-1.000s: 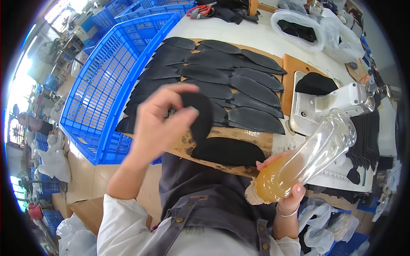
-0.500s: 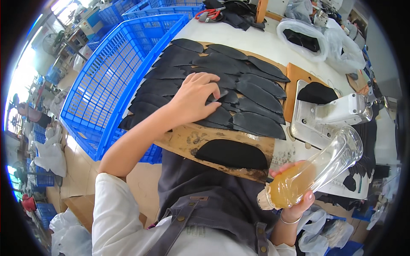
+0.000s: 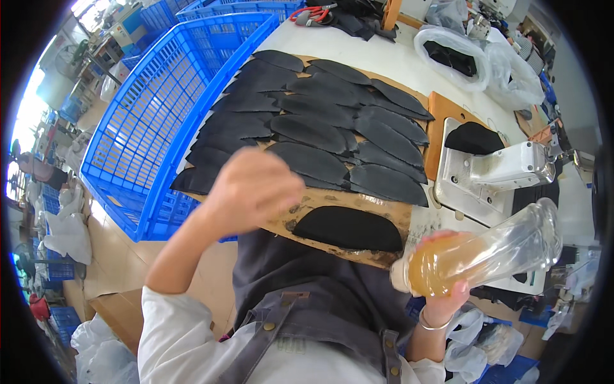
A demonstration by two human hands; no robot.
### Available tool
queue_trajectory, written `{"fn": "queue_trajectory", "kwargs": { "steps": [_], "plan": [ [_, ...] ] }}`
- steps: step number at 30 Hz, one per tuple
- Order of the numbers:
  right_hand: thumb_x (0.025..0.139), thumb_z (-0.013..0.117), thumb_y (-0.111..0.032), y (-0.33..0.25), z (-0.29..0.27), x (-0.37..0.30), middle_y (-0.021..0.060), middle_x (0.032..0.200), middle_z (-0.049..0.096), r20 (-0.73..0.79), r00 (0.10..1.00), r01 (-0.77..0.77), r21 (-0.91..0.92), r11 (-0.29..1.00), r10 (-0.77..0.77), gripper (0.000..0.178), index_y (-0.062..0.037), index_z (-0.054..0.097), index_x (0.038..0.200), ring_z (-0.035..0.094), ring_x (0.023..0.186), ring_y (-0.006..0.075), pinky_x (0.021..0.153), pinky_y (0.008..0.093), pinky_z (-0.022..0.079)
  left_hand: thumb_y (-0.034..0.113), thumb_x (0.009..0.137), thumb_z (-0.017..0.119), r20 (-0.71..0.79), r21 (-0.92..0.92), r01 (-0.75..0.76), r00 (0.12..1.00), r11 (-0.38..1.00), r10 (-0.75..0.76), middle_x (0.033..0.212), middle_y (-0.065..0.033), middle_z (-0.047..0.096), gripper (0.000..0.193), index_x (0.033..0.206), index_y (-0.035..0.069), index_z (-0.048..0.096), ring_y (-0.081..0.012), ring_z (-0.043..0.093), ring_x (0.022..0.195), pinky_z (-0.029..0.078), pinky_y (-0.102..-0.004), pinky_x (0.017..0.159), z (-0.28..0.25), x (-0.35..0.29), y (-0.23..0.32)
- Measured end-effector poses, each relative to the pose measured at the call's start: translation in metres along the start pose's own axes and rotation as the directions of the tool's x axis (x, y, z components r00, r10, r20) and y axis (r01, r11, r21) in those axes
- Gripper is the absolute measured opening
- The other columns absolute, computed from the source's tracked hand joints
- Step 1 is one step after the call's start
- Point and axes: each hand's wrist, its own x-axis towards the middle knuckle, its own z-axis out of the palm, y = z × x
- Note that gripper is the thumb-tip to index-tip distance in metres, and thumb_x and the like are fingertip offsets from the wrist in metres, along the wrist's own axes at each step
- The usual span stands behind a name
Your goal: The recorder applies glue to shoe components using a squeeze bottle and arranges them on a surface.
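Note:
Curved black fabric pieces [image 3: 313,134] lie in overlapping rows on a brown board [image 3: 358,256]. My left hand [image 3: 256,189] is raised over the board's near left part, by the lowest row. Its fingers look curled but are smeared by motion, so what they hold, if anything, cannot be made out. At the right, my right hand [image 3: 455,296] grips a clear bottle [image 3: 505,246] tipped on its side. Amber liquid fills its lower-left end, where the pale covered mouth points left. A single black piece [image 3: 348,228] lies apart near the board's front edge.
A blue plastic crate [image 3: 153,102] stands at the left, against the board. To the right is a white sewing machine [image 3: 511,165] with a black piece [image 3: 473,139] on its bed. Clear bags [image 3: 451,57] and red-handled scissors [image 3: 313,14] lie at the back of the white table.
My left hand has lifted off the black pieces and moved left and toward me. The bottle in my right hand has shifted slightly right and tipped closer to level.

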Motion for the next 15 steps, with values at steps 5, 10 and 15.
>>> {"fn": "queue_trajectory", "kwargs": {
  "steps": [5,10,15],
  "plan": [
    [0.065,0.075,-0.039,0.004,0.054,0.026,0.0177,0.108,0.050,0.133,0.979,0.174,-0.124,0.977,-0.157,0.077,-0.0057,0.036,0.122,0.052,0.101,0.0279,0.085,0.0390,0.045,0.009,0.066,0.066,-0.037,-0.080,-0.084,0.996,0.993,0.081,0.086,-0.0062,0.060,0.024,0.089,0.005,0.064,-0.0219,0.058,0.077,0.047,-0.0334,0.067,0.024,-0.047,0.020],
    [0.068,0.073,-0.032,0.019,0.084,0.045,0.0197,0.115,0.046,0.512,0.852,0.340,-0.379,0.861,-0.111,0.074,-0.0039,0.034,0.124,0.049,0.104,0.0265,0.085,0.0370,0.043,0.008,0.061,0.062,-0.119,0.070,-0.194,0.972,0.978,0.202,0.088,-0.0066,0.060,0.029,0.090,0.004,0.063,-0.0216,0.059,0.081,0.049,-0.0324,0.069,0.030,-0.054,0.017],
    [0.067,0.075,-0.021,0.038,0.106,0.045,0.0131,0.116,0.047,0.595,0.797,0.417,-0.423,0.804,-0.100,0.069,-0.0012,0.036,0.120,0.048,0.101,0.0198,0.084,0.0317,0.042,0.010,0.061,0.062,-0.136,-0.054,-0.177,0.976,0.983,0.169,0.089,-0.0069,0.059,0.027,0.088,0.003,0.062,-0.0220,0.058,0.082,0.050,-0.0318,0.069,0.032,-0.057,0.015]
  ]
}}
